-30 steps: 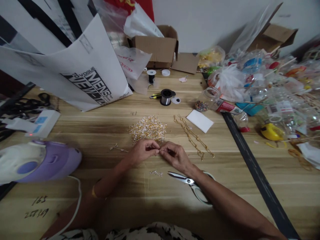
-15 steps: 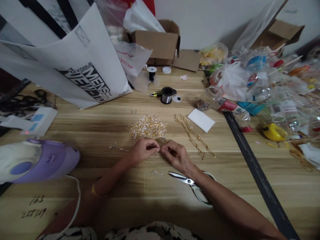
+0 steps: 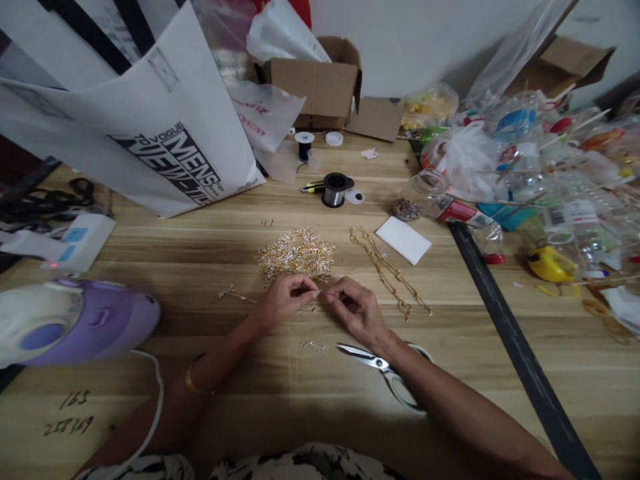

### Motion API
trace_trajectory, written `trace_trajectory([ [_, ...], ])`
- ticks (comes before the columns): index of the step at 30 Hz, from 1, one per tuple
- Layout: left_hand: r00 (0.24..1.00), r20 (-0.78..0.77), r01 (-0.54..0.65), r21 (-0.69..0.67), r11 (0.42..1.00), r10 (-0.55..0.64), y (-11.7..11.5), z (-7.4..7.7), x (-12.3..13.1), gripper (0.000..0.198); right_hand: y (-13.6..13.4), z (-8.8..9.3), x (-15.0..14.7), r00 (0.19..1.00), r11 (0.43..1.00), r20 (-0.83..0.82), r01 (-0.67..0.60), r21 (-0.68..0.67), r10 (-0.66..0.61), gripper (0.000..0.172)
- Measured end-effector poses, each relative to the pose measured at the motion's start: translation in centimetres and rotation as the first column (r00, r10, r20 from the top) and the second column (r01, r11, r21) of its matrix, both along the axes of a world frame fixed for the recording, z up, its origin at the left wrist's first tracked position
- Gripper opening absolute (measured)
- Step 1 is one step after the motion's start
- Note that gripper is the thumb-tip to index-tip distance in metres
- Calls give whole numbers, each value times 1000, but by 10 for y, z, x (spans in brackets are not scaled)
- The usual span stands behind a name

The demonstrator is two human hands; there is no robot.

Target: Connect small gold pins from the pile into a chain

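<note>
While the left hand (image 3: 287,301) and the right hand (image 3: 356,310) face each other over the wooden table (image 3: 465,353), a narrow gap separates their fingertips. Thumb and forefinger of the left hand meet in a pinch, with a tiny bright speck (image 3: 319,293) at the tips; whether this is a held piece is too small to tell. The right hand's thumb and fingers curl close together, but whether they meet on anything cannot be told. Just beyond the left hand lies the heap of small gold and clear pieces (image 3: 297,252), its near edge partly hidden behind the knuckles. A silvery cluster (image 3: 313,347) lies on the near side of the hands, a short strand (image 3: 235,294) to the left. Gold-coloured chains (image 3: 397,274) lie beyond the right hand; scissors (image 3: 380,363) lie partly beneath the right forearm. Handling, judged from appearance: each piece is probably very light, stiff and smooth — easily dropped, and apt to snag on its neighbours. Thin parts would likely bend under a firm squeeze. The best hold is a light fingertip pinch at mid-length — ends left free. The strand should flex, and is best taken near one end.
</note>
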State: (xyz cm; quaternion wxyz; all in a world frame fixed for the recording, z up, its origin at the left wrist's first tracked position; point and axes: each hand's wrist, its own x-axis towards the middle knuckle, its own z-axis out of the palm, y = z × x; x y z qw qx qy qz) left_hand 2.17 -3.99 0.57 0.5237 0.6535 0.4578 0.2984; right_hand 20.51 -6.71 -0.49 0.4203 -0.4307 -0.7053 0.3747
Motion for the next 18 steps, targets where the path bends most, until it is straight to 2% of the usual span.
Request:
trace_trajectory([
  [10,997,-39,-57,140,988,63,-5,-2,5,8,-3,1,1,997,990,71,-22,140,12,11],
  [18,992,-94,-58,259,964,85,-7,-2,7,8,-3,1,0,996,984,83,-58,169,44,10],
])
